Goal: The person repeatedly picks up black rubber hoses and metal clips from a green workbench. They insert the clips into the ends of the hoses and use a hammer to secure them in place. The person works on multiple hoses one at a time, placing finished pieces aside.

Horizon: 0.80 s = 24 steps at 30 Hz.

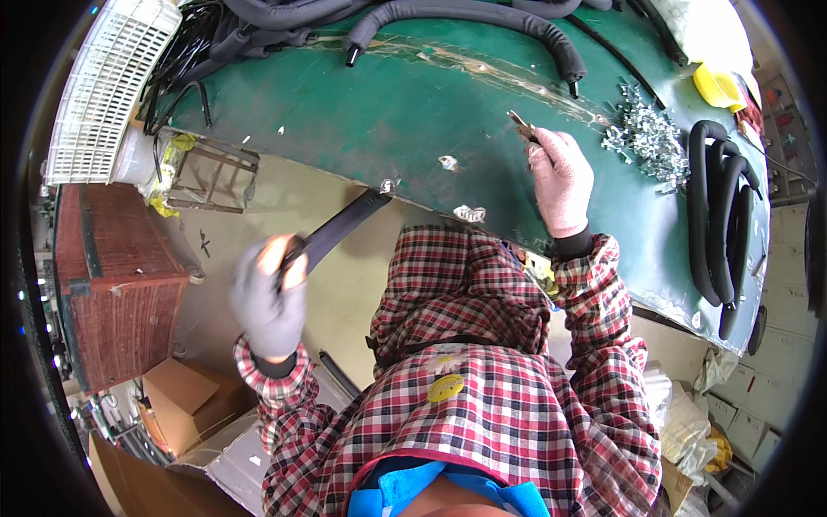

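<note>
My left hand (271, 297), in a grey glove with bare fingertips, is closed around one end of a dark fabric-covered tube (349, 226). From my fist the tube slants up to the table's front edge, where a small shiny metal piece (389, 186) sits at its far end. My right hand (562, 183), in a pink glove, is closed over the table on a small metal hand tool (520, 125). Only the tool's narrow tip sticks out past my fingers; the rest is hidden. Beyond it lies a curved, padded dark tube (465, 15).
A pile of small metal clips (648, 138) lies right of my right hand, beside bundled black foam tubes (722, 215) and a yellow container (718, 86). A white plastic basket (108, 95) stands at the left over a reddish-brown wooden cabinet (121, 297). Cardboard boxes (194, 401) are lower left.
</note>
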Each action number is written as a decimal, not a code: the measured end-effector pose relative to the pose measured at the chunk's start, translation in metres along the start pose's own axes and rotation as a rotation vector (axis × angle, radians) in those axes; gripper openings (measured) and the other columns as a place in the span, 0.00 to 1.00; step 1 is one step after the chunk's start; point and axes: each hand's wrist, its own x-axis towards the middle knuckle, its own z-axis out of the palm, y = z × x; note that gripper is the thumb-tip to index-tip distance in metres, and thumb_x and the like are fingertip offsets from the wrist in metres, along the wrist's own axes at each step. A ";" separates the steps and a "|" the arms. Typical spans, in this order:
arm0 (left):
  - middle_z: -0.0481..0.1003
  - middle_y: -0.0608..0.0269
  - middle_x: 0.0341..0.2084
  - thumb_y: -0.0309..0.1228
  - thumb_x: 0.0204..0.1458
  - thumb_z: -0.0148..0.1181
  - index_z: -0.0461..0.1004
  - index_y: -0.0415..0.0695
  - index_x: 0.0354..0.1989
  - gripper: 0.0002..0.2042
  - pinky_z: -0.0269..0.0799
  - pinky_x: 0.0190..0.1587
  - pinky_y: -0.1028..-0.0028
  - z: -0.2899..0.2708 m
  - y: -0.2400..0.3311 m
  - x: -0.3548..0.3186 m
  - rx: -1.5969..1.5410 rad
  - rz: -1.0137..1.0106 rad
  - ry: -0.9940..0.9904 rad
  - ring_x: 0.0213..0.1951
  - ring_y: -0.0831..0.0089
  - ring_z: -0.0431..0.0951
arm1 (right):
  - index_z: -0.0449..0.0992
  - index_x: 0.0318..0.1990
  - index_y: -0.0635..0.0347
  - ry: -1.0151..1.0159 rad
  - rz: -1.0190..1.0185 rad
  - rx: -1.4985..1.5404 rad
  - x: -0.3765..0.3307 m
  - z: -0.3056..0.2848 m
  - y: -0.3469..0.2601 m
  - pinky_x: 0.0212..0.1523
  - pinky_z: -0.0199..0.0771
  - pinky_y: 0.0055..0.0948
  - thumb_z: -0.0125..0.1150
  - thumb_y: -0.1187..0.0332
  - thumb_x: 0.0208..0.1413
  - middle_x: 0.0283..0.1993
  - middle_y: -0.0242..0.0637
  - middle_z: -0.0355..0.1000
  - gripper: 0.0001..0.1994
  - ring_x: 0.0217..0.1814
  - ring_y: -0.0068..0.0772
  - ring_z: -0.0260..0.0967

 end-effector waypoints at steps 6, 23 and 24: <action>0.76 0.56 0.27 0.24 0.52 0.66 0.76 0.42 0.49 0.15 0.72 0.29 0.63 0.091 -0.010 0.021 0.059 0.113 -0.189 0.26 0.57 0.78 | 0.78 0.47 0.66 -0.438 0.197 0.303 0.000 -0.017 -0.026 0.30 0.75 0.25 0.57 0.75 0.63 0.30 0.36 0.76 0.09 0.26 0.24 0.73; 0.74 0.63 0.26 0.29 0.49 0.70 0.79 0.48 0.53 0.20 0.71 0.26 0.67 0.139 -0.020 0.017 -0.093 0.147 -0.196 0.24 0.65 0.75 | 0.84 0.41 0.59 -1.153 0.124 0.136 0.059 0.016 -0.037 0.28 0.76 0.25 0.62 0.72 0.58 0.27 0.34 0.78 0.07 0.24 0.24 0.75; 0.74 0.63 0.26 0.29 0.49 0.70 0.79 0.48 0.53 0.20 0.71 0.26 0.67 0.138 -0.020 0.018 -0.092 0.162 -0.202 0.24 0.65 0.75 | 0.84 0.41 0.58 -1.191 0.125 0.141 0.064 0.019 -0.039 0.30 0.76 0.27 0.62 0.70 0.57 0.28 0.35 0.79 0.07 0.25 0.27 0.76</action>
